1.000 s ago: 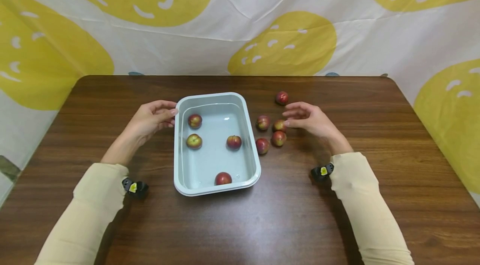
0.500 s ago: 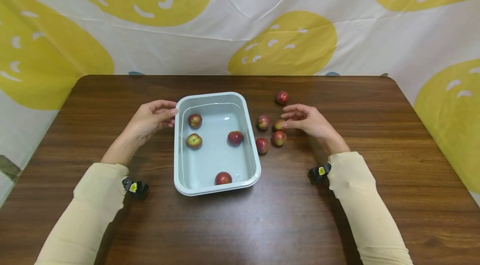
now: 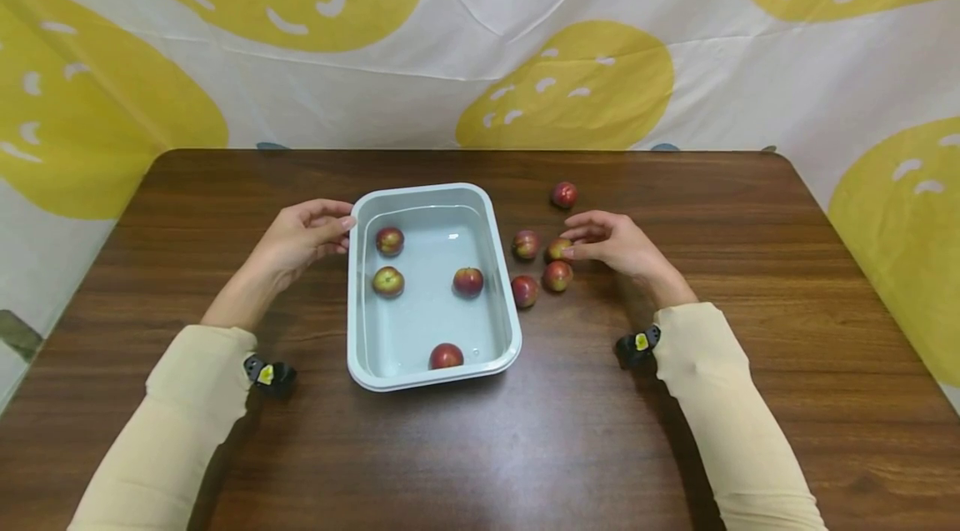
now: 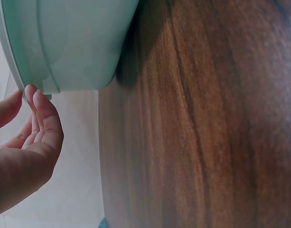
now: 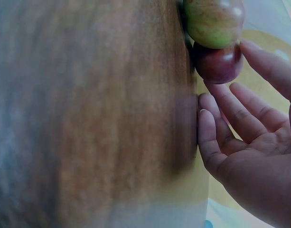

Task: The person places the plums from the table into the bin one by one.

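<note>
My left hand (image 3: 300,235) pinches the left rim of a pale blue-grey plastic tub (image 3: 360,306). In the left wrist view, the thumb and fingertips (image 4: 30,89) meet on that rim. The tub stands on the table with several plums inside, among them a greenish-yellow plum (image 3: 387,282) and a red plum (image 3: 447,356). My right hand (image 3: 618,246) is right of the loose plums, thumb and fingers spread at a yellowish-red plum (image 3: 557,249). In the right wrist view, the thumb and a fingertip reach the edge of a dark red plum (image 5: 216,64), without wrapping round it.
Several plums lie between the tub and my right hand: a plum (image 3: 526,244), one plum (image 3: 557,276) and another plum (image 3: 525,291). A lone plum (image 3: 564,195) lies farther back. Behind the brown wooden table (image 3: 465,464) hangs a white-and-yellow patterned cloth (image 3: 390,64).
My right hand has shifted slightly left, closer to the yellowish-red plum. The right-hand plum inside the tub has rocked and turned a little. The left hand and tub keep their place.
</note>
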`<move>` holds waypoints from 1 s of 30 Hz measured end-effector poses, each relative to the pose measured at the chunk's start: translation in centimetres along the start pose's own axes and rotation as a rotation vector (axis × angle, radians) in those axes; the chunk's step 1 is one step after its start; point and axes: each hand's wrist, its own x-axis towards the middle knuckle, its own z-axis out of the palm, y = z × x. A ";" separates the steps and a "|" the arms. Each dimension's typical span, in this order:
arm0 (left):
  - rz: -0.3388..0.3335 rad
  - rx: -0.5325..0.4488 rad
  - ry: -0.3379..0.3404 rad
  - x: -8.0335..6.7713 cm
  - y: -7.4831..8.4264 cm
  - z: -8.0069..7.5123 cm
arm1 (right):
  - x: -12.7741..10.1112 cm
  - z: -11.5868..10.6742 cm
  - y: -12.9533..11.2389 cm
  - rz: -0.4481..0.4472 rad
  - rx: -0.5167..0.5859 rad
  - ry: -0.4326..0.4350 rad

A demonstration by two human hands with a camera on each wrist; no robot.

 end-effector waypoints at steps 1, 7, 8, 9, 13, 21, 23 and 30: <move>-0.001 0.008 -0.001 -0.3 0.4 0.2 | 0.0 0.0 0.0 0.001 -0.003 -0.001; -0.012 0.022 0.009 -0.4 0.7 0.3 | 0.1 0.0 0.1 0.006 -0.020 -0.004; -0.012 0.025 0.008 -0.4 0.7 0.3 | 0.2 0.0 0.1 0.005 -0.022 -0.003; -0.013 0.028 0.007 -0.5 0.8 0.3 | 0.2 0.0 0.2 0.004 -0.022 -0.003; -0.020 0.028 0.000 -0.7 1.1 0.3 | 0.3 0.0 0.2 0.001 -0.018 -0.003; -0.019 0.017 -0.004 -0.7 1.2 0.3 | 0.2 0.0 0.1 -0.002 -0.036 0.006; -0.019 0.016 -0.005 -0.7 1.2 0.3 | 0.3 0.0 0.1 -0.009 -0.028 0.005; -0.027 0.019 0.001 -0.7 1.2 0.4 | 0.3 0.1 0.2 -0.020 -0.018 0.004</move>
